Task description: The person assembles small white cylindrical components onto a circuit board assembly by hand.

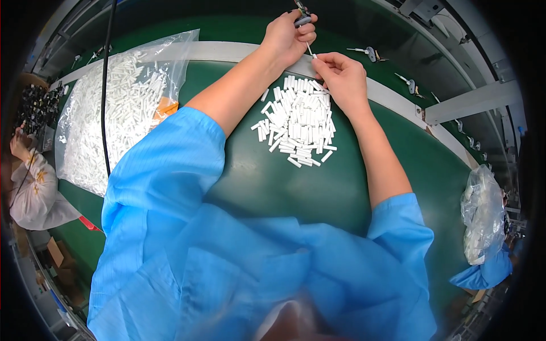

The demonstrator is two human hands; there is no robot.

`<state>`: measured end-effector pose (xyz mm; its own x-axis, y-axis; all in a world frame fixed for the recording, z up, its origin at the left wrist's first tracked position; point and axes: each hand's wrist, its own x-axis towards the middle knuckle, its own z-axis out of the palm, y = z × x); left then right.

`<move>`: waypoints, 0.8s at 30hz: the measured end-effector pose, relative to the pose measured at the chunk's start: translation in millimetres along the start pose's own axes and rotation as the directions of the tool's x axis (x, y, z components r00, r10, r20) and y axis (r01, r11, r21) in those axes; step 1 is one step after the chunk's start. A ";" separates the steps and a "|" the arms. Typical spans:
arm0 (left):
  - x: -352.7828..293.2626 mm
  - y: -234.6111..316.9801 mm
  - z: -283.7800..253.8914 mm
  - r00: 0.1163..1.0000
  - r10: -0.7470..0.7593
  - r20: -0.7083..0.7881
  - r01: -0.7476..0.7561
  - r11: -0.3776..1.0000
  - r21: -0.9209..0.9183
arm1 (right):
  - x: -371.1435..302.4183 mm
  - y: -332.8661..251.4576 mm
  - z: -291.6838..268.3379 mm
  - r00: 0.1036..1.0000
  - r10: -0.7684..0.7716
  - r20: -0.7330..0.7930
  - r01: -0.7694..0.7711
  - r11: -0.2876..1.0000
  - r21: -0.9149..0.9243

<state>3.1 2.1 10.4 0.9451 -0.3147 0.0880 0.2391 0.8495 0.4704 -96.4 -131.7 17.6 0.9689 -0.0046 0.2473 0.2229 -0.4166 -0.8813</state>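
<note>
My left hand (286, 37) is closed round a small dark and grey device (302, 20) with a thin white stem (309, 48) pointing down towards my right hand. The fingertips of my right hand (346, 78) pinch a small white tube (314, 56) at the stem's lower end. Whether the stem is inside the tube is too small to tell. Just below both hands, a loose pile of short white tubes (301, 122) lies on the green table (284, 190).
A large clear bag (185, 51) full of white tubes lies left, a black cable (106, 85) before it. Beyond the white rail (222, 50), devices with white stems (371, 54) rest on a green strip. A plastic bag (482, 210) is right; another person's hand (20, 143) is far left.
</note>
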 end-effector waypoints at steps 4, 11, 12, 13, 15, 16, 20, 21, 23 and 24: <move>-3.4 -3.0 9.6 0.998 0.032 -0.052 -0.030 0.999 0.037 | -1.0 2.7 -1.6 1.000 -0.019 0.005 0.019 0.998 -0.056; 6.8 -8.5 -26.9 0.980 -0.075 0.182 0.090 0.993 -0.078 | 1.4 -1.8 1.1 1.000 -0.004 -0.020 0.004 1.000 0.020; -7.9 -17.1 -5.2 0.986 0.064 0.156 -0.079 0.992 0.096 | 2.7 4.6 -1.0 1.000 0.010 -0.029 -0.009 1.000 0.022; -18.2 -21.4 17.0 0.965 0.209 0.159 -0.246 0.931 0.269 | 4.0 7.7 -2.8 0.997 0.050 -0.067 -0.037 0.984 0.175; -18.7 -27.5 28.3 0.995 0.095 -0.009 -0.082 0.904 0.420 | 10.6 6.9 -2.8 0.985 0.120 -0.127 -0.051 0.893 0.447; -21.3 -31.7 25.0 0.996 0.079 0.042 -0.090 0.860 0.502 | 10.9 6.1 -3.7 0.985 0.114 -0.126 -0.047 0.893 0.448; -28.5 -27.4 33.3 0.991 0.124 0.060 -0.135 0.793 0.595 | 6.3 4.5 -9.6 0.982 0.064 -0.175 -0.003 0.946 0.325; -29.4 -26.8 33.6 0.990 0.125 0.059 -0.136 0.792 0.596 | 5.6 2.6 -9.3 0.982 0.018 -0.190 0.028 0.972 0.232; -30.3 -27.0 34.6 0.981 0.175 0.087 -0.192 0.779 0.597 | 5.0 2.2 -8.6 0.979 -0.028 -0.201 0.056 0.989 0.137; -30.5 -27.3 35.0 0.981 0.173 0.086 -0.190 0.780 0.597 | 5.5 3.2 -8.3 0.964 -0.106 -0.243 0.115 0.993 0.025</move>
<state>-40.1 -26.3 25.6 0.9496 -0.1979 0.2431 -0.1259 0.4694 0.8740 -91.2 -140.6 19.5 0.8847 -0.1810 0.4295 0.3358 -0.3916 -0.8567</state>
